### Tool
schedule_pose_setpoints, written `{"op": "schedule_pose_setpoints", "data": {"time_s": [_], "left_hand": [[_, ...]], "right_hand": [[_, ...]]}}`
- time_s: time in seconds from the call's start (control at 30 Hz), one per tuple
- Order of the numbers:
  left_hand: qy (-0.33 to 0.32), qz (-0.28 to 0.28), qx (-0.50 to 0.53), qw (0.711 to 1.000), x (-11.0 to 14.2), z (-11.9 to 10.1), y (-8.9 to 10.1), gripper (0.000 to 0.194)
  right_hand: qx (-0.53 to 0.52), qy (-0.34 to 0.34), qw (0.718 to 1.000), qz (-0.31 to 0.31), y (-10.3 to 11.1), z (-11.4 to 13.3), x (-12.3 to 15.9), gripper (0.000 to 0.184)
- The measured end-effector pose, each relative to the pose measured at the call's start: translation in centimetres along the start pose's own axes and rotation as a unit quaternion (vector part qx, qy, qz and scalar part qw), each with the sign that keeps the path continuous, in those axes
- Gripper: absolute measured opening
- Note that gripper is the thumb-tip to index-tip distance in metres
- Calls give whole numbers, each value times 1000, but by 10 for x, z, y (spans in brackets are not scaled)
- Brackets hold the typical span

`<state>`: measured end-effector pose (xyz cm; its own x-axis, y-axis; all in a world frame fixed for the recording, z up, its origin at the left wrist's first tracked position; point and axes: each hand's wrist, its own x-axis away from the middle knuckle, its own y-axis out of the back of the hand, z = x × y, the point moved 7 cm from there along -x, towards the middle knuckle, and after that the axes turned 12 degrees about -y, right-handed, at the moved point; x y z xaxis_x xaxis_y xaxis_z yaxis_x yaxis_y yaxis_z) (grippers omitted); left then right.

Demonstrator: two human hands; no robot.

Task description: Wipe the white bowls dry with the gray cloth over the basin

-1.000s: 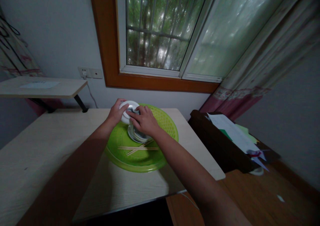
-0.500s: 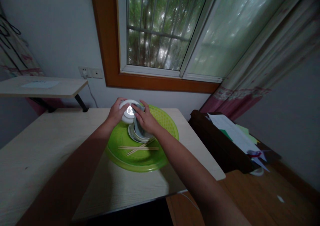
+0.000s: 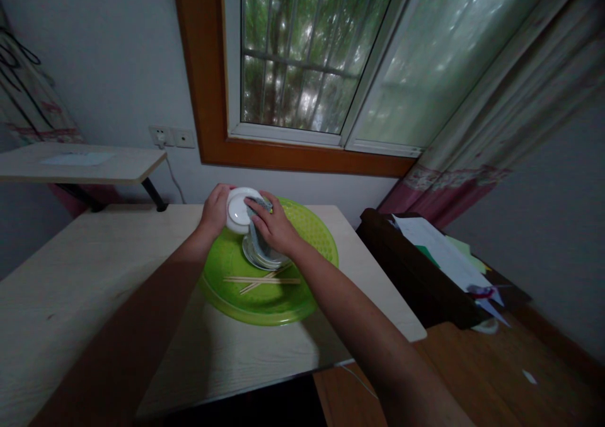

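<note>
My left hand (image 3: 216,211) grips the left rim of a small white dish (image 3: 239,211), which is tilted so a pale round face shows. A grey-green cloth (image 3: 258,231) is in my right hand (image 3: 275,225), whose fingers press it against the dish's right side; the cloth's tail hangs down. Below them a stack of white dishes (image 3: 253,258) sits in a round green tray (image 3: 246,313), partly hidden by the cloth and my right hand. Several light wooden chopsticks (image 3: 269,280) lie crossed in the tray in front of the stack.
The tray rests on a pale wooden table (image 3: 142,250). A raised shelf (image 3: 89,168) stands at the back left. Beyond the table are a wall socket (image 3: 172,137) and a barred window (image 3: 307,55). Papers (image 3: 439,250) lie on dark furniture (image 3: 401,269) to the right.
My left fingers have shifted from the dish's face to its left edge, and the dish has turned slightly. My right hand has moved a little over it with the cloth.
</note>
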<state>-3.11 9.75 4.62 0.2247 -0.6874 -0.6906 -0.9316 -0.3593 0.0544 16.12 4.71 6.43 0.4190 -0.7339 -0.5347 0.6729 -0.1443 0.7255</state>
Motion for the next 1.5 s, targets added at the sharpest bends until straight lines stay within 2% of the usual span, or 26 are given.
{"op": "schedule_pose_setpoints", "data": {"time_s": [0.2,0.33,0.57,0.77,0.87,0.93,1.17,1.23,1.33,1.43,1.5], "left_hand": [[32,-31,2,999,1,5,4,40],[35,-42,24,998,2,-2,5,41],[33,-51,17,998,2,-6,7,39],[27,-41,19,999,4,-4,6,37],[16,-17,8,1000,4,-8,4,35],[20,-15,13,1000,4,-6,3,35],[28,-75,4,997,0,4,12,31],[25,-83,4,996,0,3,13,30],[26,-84,7,996,1,0,14,29],[27,-62,10,998,3,-3,11,29],[18,-40,12,999,4,-6,8,30]], "right_hand": [[-44,1,999,-15,5,-2,0,46],[-57,-10,998,-35,7,-5,0,45],[56,8,997,-58,17,5,0,30],[120,66,990,-21,13,25,6,36],[131,53,990,-10,11,27,5,42],[129,36,991,-25,13,25,3,44],[127,-1,988,-93,27,12,1,34],[125,13,989,-83,27,13,3,33],[124,52,990,-32,20,20,5,31],[132,80,988,11,13,27,7,34],[138,79,987,15,10,29,7,38]]}}
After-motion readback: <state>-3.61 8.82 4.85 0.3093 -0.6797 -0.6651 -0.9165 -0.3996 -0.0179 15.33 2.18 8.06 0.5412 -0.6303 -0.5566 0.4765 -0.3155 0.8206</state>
